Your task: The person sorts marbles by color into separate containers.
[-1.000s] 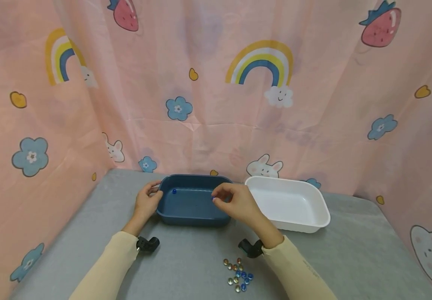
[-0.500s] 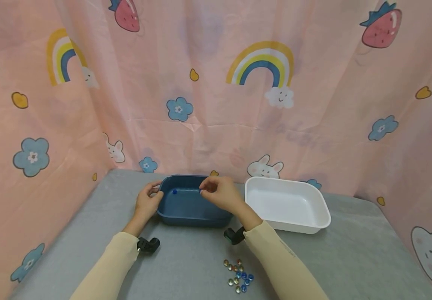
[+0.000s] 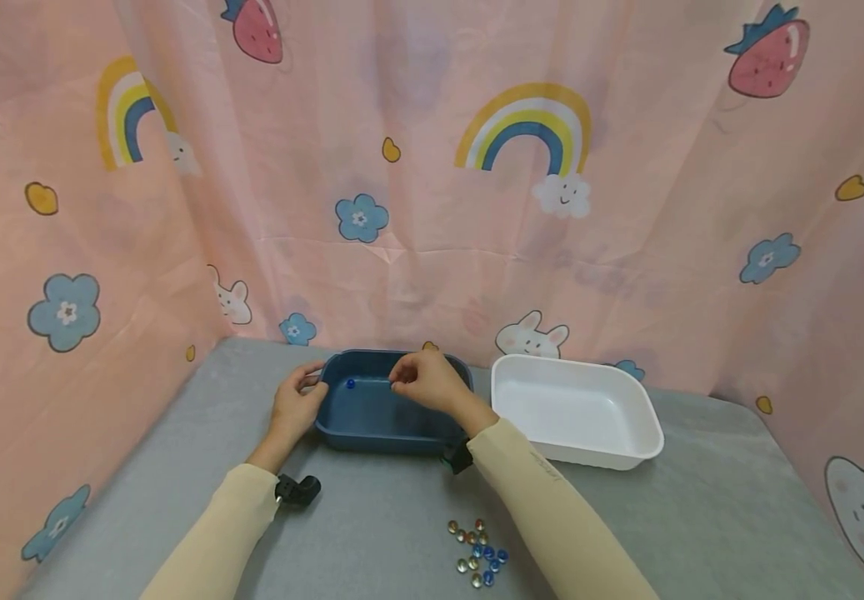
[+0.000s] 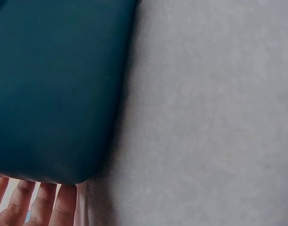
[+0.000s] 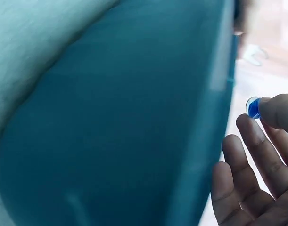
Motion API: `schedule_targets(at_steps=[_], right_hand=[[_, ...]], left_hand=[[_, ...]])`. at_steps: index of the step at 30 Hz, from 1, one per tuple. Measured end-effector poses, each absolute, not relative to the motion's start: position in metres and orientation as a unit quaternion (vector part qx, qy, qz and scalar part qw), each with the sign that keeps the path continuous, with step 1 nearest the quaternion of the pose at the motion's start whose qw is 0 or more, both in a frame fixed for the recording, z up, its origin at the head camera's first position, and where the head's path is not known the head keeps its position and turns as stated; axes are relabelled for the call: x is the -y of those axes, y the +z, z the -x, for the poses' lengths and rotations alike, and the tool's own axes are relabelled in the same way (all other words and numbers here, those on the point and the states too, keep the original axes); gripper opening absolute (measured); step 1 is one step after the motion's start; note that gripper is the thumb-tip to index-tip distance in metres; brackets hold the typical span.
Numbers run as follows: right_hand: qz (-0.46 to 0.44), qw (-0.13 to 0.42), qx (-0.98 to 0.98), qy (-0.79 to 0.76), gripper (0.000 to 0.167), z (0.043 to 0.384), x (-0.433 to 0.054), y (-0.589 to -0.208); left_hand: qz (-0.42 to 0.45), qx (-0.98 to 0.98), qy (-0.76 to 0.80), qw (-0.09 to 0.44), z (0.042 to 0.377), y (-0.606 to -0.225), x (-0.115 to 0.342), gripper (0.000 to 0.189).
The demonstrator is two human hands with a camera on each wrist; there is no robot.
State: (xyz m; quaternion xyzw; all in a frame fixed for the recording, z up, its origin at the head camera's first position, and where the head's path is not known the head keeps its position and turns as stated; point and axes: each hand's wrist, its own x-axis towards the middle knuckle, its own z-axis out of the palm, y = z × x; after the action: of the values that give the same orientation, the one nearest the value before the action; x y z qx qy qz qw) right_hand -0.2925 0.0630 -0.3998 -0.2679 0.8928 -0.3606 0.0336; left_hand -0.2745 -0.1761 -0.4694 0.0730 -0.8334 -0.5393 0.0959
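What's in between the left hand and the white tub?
The dark blue tub, with a blue marble inside. The right hand is over the tub, pinching another marble. The head view shows the stretch; the right wrist view shows the pinch.

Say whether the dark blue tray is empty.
Not empty: a blue marble lies inside the dark blue tray, toward its left end; the right hand hides some of its inside.

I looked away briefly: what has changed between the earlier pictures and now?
The right hand moved left, from the right end of the blue tray to over its middle, pinching a blue marble. Nothing was visibly taken up or let go. The left hand stayed at the tray's left end; the lone marble inside it, the loose marbles and the white tray stayed put.
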Motion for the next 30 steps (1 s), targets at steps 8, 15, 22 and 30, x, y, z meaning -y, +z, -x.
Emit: schedule_targets(at_steps=[8,15,22,30], right_hand=[[0.239,0.058,-0.911,-0.331,0.006,0.298,-0.063,-0.415],[0.247,0.086,-0.918,-0.299,0.005,0.303,-0.064,-0.420],[0.262,0.105,-0.923,-0.263,0.006,0.308,-0.061,-0.425],[0.262,0.113,-0.932,-0.225,0.006,0.313,-0.060,-0.426]], left_hand=[[-0.070,0.835,-0.537,0.098,0.274,-0.469,0.176,0.041],[-0.071,0.836,-0.535,0.101,0.274,-0.469,0.176,0.041],[-0.076,0.838,-0.532,0.099,0.273,-0.468,0.176,0.042],[-0.074,0.835,-0.536,0.101,0.273,-0.468,0.175,0.041]])
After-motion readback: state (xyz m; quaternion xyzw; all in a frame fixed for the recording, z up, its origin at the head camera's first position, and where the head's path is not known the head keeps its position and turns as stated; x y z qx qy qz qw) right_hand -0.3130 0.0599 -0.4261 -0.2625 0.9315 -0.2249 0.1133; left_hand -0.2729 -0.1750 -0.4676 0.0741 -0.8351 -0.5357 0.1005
